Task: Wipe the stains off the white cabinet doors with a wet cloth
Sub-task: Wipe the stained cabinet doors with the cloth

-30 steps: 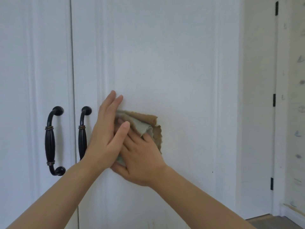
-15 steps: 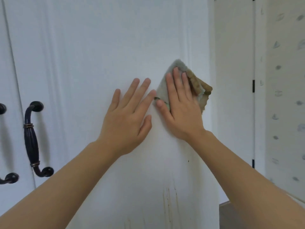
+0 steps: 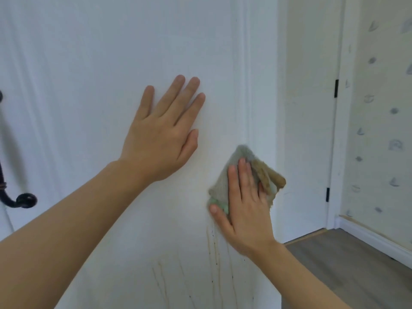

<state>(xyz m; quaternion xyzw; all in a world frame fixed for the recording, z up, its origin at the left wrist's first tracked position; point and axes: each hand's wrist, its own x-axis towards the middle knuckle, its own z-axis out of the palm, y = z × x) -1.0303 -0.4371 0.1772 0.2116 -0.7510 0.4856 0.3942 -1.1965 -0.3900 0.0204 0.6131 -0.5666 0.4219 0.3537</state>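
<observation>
The right hand (image 3: 244, 204) slides the cloth (image 3: 252, 175) down the cabinet door (image 3: 89, 85), now sitting below the left hand (image 3: 162, 132), right above the stains (image 3: 214, 253).

Grey wood floor (image 3: 347, 259) at right; patterned wallpaper (image 3: 383, 121); white baseboard (image 3: 374, 239); white door (image 3: 310, 108), black hinges (image 3: 336, 88).

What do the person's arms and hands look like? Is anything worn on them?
Both forearms are bare, with no sleeve in view. The left hand and the right hand wear no glove, ring, watch or bracelet. The visible fingernails are short and unpainted.
</observation>
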